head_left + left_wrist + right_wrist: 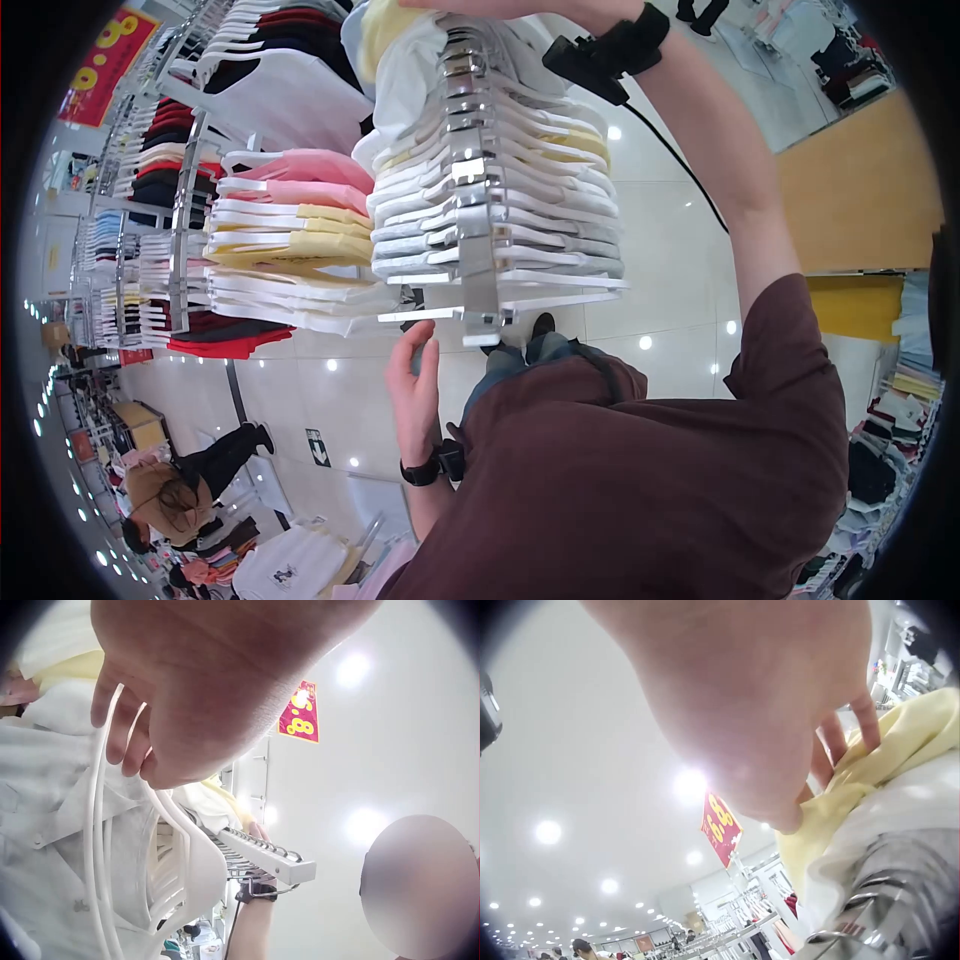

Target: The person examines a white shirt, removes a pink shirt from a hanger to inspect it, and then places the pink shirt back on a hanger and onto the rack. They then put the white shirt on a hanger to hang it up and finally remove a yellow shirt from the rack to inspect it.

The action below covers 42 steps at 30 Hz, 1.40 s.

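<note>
White hangers with pale grey and white shirts (pixel 500 230) hang in a row along a metal rack arm (pixel 480 275). My left hand (pixel 412 395) is at the near end of the row, fingertips right at the tip of the front white hanger (pixel 560 300). In the left wrist view its slightly bent fingers (pixel 120 742) overlap the hanger ends. At the far end, my right hand (pixel 780 712) grips a yellow garment (pixel 825 825), bunched between thumb and fingers. Only part of the right hand shows at the head view's top edge.
Pink, yellow and white clothes (pixel 290 230) hang on a rack to the left, with more racks behind. A red sale sign (pixel 105 65) hangs upper left. Another person (pixel 165 500) is at lower left. A wooden panel (pixel 860 190) stands to the right.
</note>
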### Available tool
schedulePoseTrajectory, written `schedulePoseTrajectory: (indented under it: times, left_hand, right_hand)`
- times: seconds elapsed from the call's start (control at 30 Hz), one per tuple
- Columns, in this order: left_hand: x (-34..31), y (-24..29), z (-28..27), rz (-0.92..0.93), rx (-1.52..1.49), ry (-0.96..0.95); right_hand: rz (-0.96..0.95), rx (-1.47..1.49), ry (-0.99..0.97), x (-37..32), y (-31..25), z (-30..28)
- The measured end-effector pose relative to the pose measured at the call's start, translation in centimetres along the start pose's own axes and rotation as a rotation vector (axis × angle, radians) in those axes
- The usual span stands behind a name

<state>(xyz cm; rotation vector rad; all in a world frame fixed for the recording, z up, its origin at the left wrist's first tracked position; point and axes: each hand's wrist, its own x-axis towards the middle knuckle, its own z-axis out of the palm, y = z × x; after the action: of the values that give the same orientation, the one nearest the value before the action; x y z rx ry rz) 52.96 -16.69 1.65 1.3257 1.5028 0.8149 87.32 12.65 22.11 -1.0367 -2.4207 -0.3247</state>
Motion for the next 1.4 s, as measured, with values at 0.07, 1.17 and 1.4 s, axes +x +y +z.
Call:
schedulePoseTrajectory:
  times: [0.07,1.17,1.4]
  left_hand:
    - [0.7,0.5,0.0,0.007,0.018,0.013]
    - [5.2,-2.7,1.3,0.354,0.398,0.088]
    - [5.3,-3.7,1.3,0.406,0.405,0.056]
  right_hand:
    - [-0.056,0.049,0.128,-1.0,1.0,0.7]
    - [0.896,0.828,-0.090,-25.8,3.6,13.8]
    - [0.912,0.873,0.065,-24.4,1.6,14.3]
